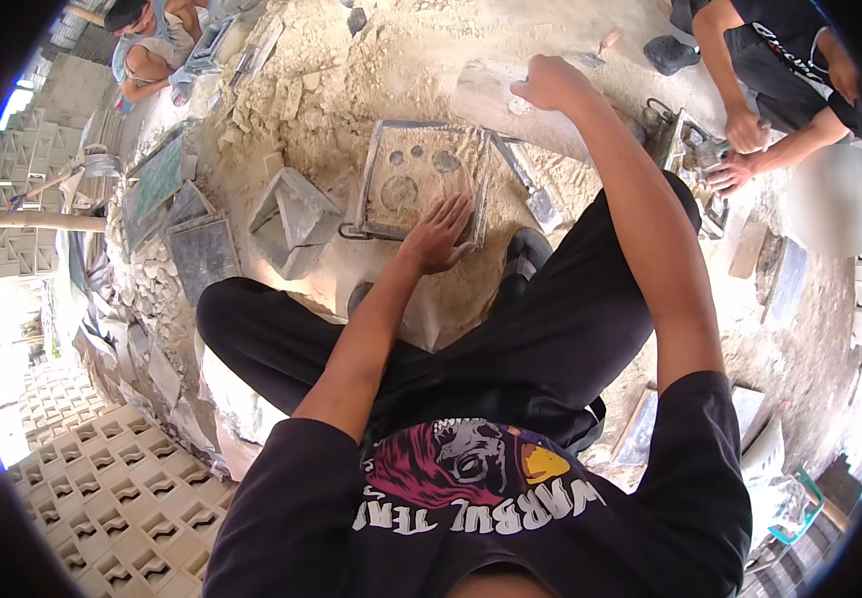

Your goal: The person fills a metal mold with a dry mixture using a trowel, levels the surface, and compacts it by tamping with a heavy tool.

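Observation:
My left hand (438, 236) lies flat with fingers spread at the near right corner of a square metal mould frame (375, 145), over the pale powder packed in it. Inside the frame, several round greyish shapes of different sizes show in the powder, the largest a disc (399, 191) at the lower left. My right hand (556, 85) is raised beyond the frame to the right, fingers curled closed above a pale flat slab (496, 88). Whatever it may hold is hidden. A trowel (543, 207) lies on the ground just right of the frame.
Loose powder (291, 100) is heaped behind the frame. Left stand an angular grey block (303, 207) and dark plates (204, 257). At right, a co-worker's hands (735, 159) work at another frame; another person (152, 50) crouches far left. Patterned blocks (122, 488) are stacked near left.

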### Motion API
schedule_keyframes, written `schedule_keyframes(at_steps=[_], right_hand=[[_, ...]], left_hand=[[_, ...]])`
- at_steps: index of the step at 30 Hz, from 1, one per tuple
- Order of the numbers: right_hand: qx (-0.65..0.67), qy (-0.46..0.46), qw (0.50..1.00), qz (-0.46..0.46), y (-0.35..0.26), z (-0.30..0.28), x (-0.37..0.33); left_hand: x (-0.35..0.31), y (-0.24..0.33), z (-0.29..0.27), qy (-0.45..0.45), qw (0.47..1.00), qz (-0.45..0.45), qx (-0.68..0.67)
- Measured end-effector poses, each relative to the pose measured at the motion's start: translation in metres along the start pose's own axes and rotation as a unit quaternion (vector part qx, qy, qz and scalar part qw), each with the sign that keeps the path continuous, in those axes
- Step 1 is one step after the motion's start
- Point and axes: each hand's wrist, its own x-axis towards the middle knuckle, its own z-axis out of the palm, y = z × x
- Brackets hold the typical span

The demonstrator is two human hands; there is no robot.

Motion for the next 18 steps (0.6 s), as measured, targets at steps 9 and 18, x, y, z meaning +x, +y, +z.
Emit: schedule_keyframes(at_steps=[9, 18], right_hand=[[0.002, 0.005, 0.999, -0.040, -0.039, -0.010, 0.000], [-0.019, 0.008, 0.999, -0.024, -0.026, -0.003, 0.003]], left_hand=[[-0.035, 0.014, 0.010, -0.025, 0.993, -0.053, 0.099], [-0.065, -0.032, 0.005, 0.025, 0.966, -0.228, 0.118]])
